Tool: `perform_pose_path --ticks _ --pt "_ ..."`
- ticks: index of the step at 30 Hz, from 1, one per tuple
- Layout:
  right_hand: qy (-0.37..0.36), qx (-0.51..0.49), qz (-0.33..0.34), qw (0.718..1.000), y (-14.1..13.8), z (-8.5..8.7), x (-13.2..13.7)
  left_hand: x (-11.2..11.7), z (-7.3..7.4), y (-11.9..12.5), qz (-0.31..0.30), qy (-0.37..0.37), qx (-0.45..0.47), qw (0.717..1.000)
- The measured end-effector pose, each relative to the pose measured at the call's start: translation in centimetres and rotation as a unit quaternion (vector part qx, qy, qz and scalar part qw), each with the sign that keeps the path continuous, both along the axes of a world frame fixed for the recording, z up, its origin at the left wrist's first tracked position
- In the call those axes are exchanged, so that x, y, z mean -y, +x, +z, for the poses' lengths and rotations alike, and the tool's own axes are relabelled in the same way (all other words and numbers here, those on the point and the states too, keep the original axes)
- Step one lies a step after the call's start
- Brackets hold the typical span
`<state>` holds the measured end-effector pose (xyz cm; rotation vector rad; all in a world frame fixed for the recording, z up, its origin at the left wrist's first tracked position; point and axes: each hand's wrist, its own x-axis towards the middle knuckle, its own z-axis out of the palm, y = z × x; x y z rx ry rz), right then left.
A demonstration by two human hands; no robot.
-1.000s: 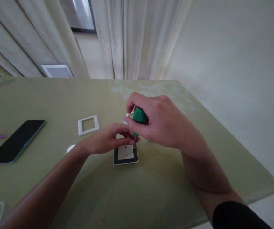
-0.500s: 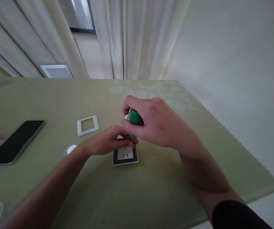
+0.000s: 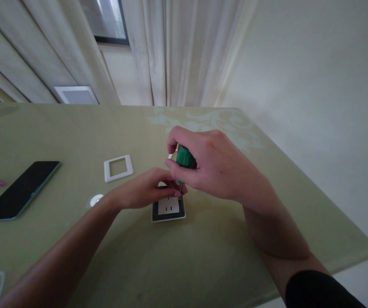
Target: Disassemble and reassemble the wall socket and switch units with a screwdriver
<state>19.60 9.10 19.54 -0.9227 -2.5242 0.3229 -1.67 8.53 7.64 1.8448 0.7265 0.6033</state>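
Just below the middle of the frame, the right hand [image 3: 216, 164] was closed around the green handle of a screwdriver [image 3: 185, 157], held nearly upright. Its thin shaft ran down to the upper right corner of the socket [image 3: 168, 207]; the tip itself was too small to make out. The socket, a white face in a dark surround, lay flat on the green desk [image 3: 203, 256], slightly left of the frame's centre line. The left hand [image 3: 145, 188] came in from the lower left with its fingers curled down onto the socket's upper edge, gripping it there just beside the shaft.

A white square frame [image 3: 118, 168] lay apart to the upper left of the socket, with a small white round piece [image 3: 95, 199] below it. A dark phone [image 3: 20, 189] lay at the left of the frame. Pale curtains [image 3: 184, 51] hung along the top.
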Motion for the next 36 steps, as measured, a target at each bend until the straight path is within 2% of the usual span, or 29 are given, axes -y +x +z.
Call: perform_pose_path --ticks 9,14,22,28,36 --pt "0.011 -0.015 -0.009 1.000 0.21 0.26 0.20 0.15 0.20 -0.17 0.010 0.011 -0.011 1.000" --pt "0.014 -0.013 -0.016 1.000 0.24 0.32 0.19 0.12 0.08 -0.26 -0.006 0.015 -0.014 1.000" --pt "0.039 -0.038 -0.023 0.998 0.48 0.44 0.40 0.28 -0.10 -0.17 -0.009 0.049 -0.059 0.997" --pt "0.012 -0.011 0.008 1.000 -0.05 0.02 0.13 0.16 -0.03 -0.23 -0.009 0.049 -0.063 0.997" --pt "-0.002 -0.002 0.009 1.000 -0.24 -0.26 -0.06 0.10 0.28 0.29 0.006 0.032 -0.046 0.998"
